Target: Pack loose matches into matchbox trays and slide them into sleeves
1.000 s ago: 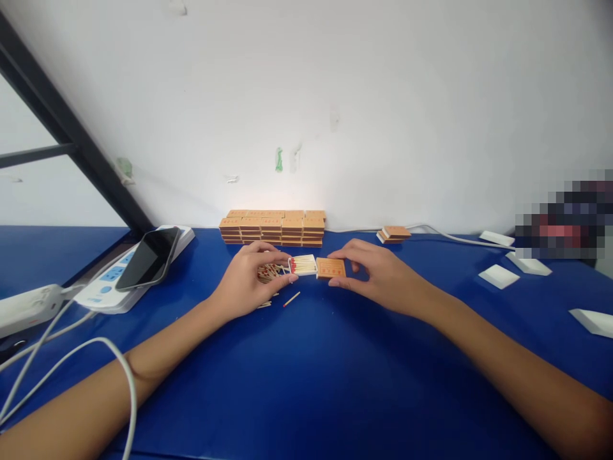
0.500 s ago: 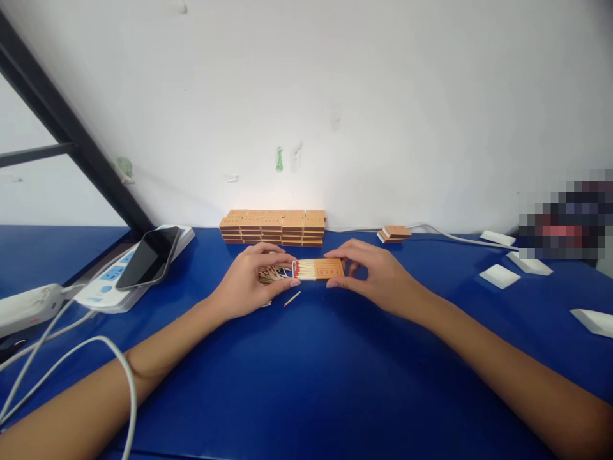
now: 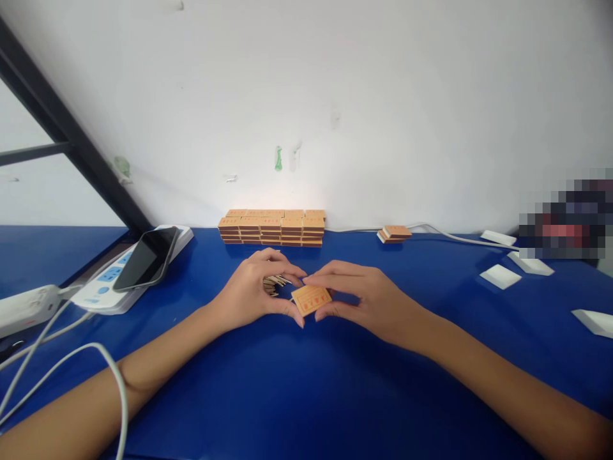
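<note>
A small orange matchbox [image 3: 311, 299] with red print is held tilted above the blue table, between my two hands. My right hand [image 3: 366, 294] grips its right end between thumb and fingers. My left hand [image 3: 258, 287] is closed around the left end, thumb at the lower corner and fingertips at the upper edge. The tray and matches inside the box do not show now. Behind my left hand lies a pile of loose matches [image 3: 274, 283], partly hidden by the fingers.
Stacked matchboxes [image 3: 272, 227] stand against the wall, with a smaller stack [image 3: 394, 234] to their right. White trays [image 3: 500, 276] lie at the right. A phone [image 3: 147, 259] rests on a power strip [image 3: 100, 291] at the left, and a white cable [image 3: 122, 396] crosses my left forearm.
The half-open matchbox has been slid shut, its matches now covered. Both hands have come closer together and slightly nearer to me, and the box has turned at an angle.
</note>
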### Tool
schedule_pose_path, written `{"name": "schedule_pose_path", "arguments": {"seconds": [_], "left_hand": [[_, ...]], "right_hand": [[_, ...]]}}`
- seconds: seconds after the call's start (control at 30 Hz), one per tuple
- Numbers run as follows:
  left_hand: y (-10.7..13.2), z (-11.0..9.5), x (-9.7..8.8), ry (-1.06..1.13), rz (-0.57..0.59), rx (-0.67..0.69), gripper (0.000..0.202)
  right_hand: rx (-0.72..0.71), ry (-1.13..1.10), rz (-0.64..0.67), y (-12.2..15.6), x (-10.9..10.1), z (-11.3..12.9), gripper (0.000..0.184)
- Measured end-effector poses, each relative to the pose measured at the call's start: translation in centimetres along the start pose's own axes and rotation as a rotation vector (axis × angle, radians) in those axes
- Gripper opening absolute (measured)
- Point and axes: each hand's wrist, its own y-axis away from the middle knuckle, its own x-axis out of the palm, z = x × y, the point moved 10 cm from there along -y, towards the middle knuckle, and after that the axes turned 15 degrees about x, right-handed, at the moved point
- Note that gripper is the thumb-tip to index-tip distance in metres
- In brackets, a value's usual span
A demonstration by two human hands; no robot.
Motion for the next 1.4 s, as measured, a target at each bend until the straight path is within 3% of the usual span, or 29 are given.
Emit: {"name": "schedule_pose_path", "arguments": {"seconds": [0.2, 0.37, 0.47, 0.57, 0.7, 0.8, 0.93, 1.03, 1.13, 1.23, 1.3, 1.4], "left_hand": [[-0.1, -0.4, 0.1, 0.009, -0.001, 0.023, 0.063], [-0.1, 0.2, -1.4, -0.156, -0.082, 0.024, 0.039], [-0.1, 0.2, -2.8, -0.323, -0.135, 0.073, 0.024], [0.2, 0.9, -3.7, -0.405, -0.169, 0.076, 0.025], [0.5, 1.4, -3.9, -0.433, -0.17, 0.07, 0.022], [0.6, 1.4, -3.6, -0.421, -0.163, 0.079, 0.022], [0.6, 1.1, -3.2, -0.426, -0.142, 0.109, 0.023], [0.4, 1.0, -3.8, -0.476, -0.13, 0.105, 0.023], [0.1, 1.7, -4.5, -0.534, -0.057, 0.065, 0.019], [0.1, 2.2, -5.6, -0.569, -0.075, 0.041, 0.019], [0.1, 2.2, -5.9, -0.589, -0.1, 0.053, 0.019], [0.1, 2.1, -5.1, -0.584, -0.068, 0.082, 0.02]], "right_hand": [[0.01, -0.012, 0.019, 0.3, 0.2, 0.8, 0.032], [0.113, 0.035, -0.225, -1.2, -2.7, -2.8, 0.033], [0.151, 0.109, -0.372, -3.2, -4.9, -5.4, 0.038], [0.18, 0.198, -0.441, -6.3, -6.4, -7.3, 0.04], [0.222, 0.255, -0.452, -10.4, -7.0, -9.0, 0.035], [0.212, 0.259, -0.502, -11.3, -7.5, -9.0, 0.029], [0.231, 0.311, -0.594, -9.3, -8.9, -8.7, 0.023], [0.257, 0.358, -0.567, -6.7, -8.8, -8.1, 0.02], [0.279, 0.347, -0.384, -4.5, -6.9, -7.4, 0.022], [0.299, 0.34, -0.168, -2.3, -5.7, -7.4, 0.026], [0.365, 0.345, -0.15, -0.6, -7.9, -8.9, 0.028], [0.624, 0.469, -0.392, 3.3, -16.2, -13.8, 0.025]]}}
